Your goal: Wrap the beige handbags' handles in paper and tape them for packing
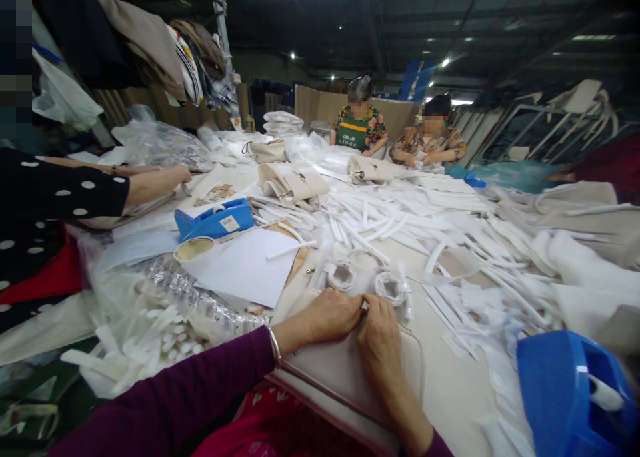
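A pale beige handbag (327, 364) lies in front of me, partly over my lap. At its upper edge my left hand (327, 316) and my right hand (383, 344) meet, fingertips pinched together and thumbs close. A small dark spot shows between the fingertips, but what they grip is hidden. Just beyond my fingers, two rings wrapped in white film, a left ring (341, 275) and a right ring (389, 286), lie by the bag's top, apparently its handles. A bracelet circles my left wrist.
Blue tape dispensers stand at left (217, 220) and at right front (570, 390). White foam strips (380, 224) and a white sheet (250, 264) cover the table, with more beige bags (295, 182) behind. A co-worker's arm (155, 184) reaches in at left; two people sit opposite.
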The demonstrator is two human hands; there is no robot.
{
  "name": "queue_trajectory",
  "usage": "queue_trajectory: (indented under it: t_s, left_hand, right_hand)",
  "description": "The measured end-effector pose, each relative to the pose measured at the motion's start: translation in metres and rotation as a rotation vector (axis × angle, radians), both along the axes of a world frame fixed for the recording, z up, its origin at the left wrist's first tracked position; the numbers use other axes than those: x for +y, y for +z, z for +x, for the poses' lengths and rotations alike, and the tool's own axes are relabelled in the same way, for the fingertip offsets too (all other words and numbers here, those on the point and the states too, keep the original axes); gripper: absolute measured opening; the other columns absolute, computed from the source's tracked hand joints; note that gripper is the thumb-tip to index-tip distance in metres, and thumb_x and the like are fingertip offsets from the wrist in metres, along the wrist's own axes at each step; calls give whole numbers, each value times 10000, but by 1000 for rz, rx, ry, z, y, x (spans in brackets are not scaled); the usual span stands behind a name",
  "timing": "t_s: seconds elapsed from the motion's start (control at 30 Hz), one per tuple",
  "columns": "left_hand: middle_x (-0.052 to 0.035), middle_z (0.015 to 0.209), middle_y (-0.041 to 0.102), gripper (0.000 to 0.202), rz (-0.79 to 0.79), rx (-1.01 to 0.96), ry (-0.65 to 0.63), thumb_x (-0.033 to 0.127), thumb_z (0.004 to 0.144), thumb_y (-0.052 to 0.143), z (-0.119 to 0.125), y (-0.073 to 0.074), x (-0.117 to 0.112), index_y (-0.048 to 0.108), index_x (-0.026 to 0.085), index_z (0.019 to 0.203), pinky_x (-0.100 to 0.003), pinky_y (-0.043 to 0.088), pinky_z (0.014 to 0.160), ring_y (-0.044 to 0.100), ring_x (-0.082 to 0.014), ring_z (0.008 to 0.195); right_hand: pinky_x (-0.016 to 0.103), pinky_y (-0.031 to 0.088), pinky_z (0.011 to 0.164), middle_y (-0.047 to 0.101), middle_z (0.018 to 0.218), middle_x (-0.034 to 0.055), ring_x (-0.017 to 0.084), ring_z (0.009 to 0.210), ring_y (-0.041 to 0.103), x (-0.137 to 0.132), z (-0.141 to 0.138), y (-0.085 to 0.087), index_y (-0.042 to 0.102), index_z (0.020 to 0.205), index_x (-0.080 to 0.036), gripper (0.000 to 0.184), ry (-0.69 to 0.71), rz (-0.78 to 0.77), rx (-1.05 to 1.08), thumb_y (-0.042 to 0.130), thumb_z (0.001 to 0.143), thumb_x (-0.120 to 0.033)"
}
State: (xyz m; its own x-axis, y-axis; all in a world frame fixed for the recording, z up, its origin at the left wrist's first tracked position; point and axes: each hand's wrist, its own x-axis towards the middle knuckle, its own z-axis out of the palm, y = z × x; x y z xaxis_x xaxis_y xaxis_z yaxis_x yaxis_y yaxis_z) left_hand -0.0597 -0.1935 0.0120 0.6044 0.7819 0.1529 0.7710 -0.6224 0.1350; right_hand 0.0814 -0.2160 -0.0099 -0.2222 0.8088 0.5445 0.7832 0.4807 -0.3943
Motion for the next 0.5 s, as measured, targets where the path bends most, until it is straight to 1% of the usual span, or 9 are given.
queue_trajectory:
  t_s: [0.07,0.13,0.2,0.27,0.33,0.37,0.43,0.5]
  left_hand:
    - [-121,892,657,288,-7,19,14,290,976,291,1,-1,-2,517,126,1043,-361,512,651,653,-253,737]
    - [-113,876,639,254,-36,25,64,260,963,301,1,0,-5,504,126,1038,-363,518,662,638,-240,724]
    - [-102,931,627,200,-45,-41,101,180,932,330,2,2,-8,492,142,1044,-354,527,739,630,-227,818]
    - [-92,1056,602,236,-11,-169,83,108,895,362,5,8,-4,477,160,1094,-332,505,882,586,-207,1002]
    - [-84,1186,556,314,43,-251,86,73,875,386,13,18,11,460,173,1163,-309,442,1005,502,-183,1159]
    - [-86,1224,541,337,56,-239,128,63,874,386,19,23,22,459,172,1185,-306,422,1031,476,-178,1196]
    - [-110,1229,558,341,42,-147,257,41,874,367,32,30,48,502,146,1168,-320,442,1010,499,-192,1187]
    - [-147,1121,631,321,-8,-50,349,27,873,349,43,31,75,583,104,1080,-350,505,911,590,-229,1077]
  right_hand:
    - [415,434,831,550,914,109,262,915,489,5,-4,-7,544,993,-150,273,-62,-11,-31,344,837,-48]
    - [404,425,782,541,854,102,260,849,475,8,-5,-10,540,892,-168,237,-91,-11,-88,347,834,-43]
    - [402,417,767,544,834,102,260,823,466,9,-5,-10,542,859,-175,248,-83,7,-139,339,835,-34]
    - [402,417,771,551,840,105,260,823,469,9,-4,-10,553,874,-170,264,-66,24,-150,332,839,-30]
    - [406,422,780,556,846,108,262,830,476,10,-4,-12,565,875,-166,277,-54,27,-133,328,837,-29]
    - [411,425,784,561,853,114,266,837,480,10,-5,-13,572,869,-165,287,-53,24,-124,326,828,-25]
    - [427,431,783,566,846,124,276,838,488,12,-5,-15,587,826,-165,312,-59,-3,-100,317,796,-12]
    - [442,438,791,568,825,125,279,837,502,14,-5,-12,602,783,-168,335,-41,-51,-29,309,763,-6]
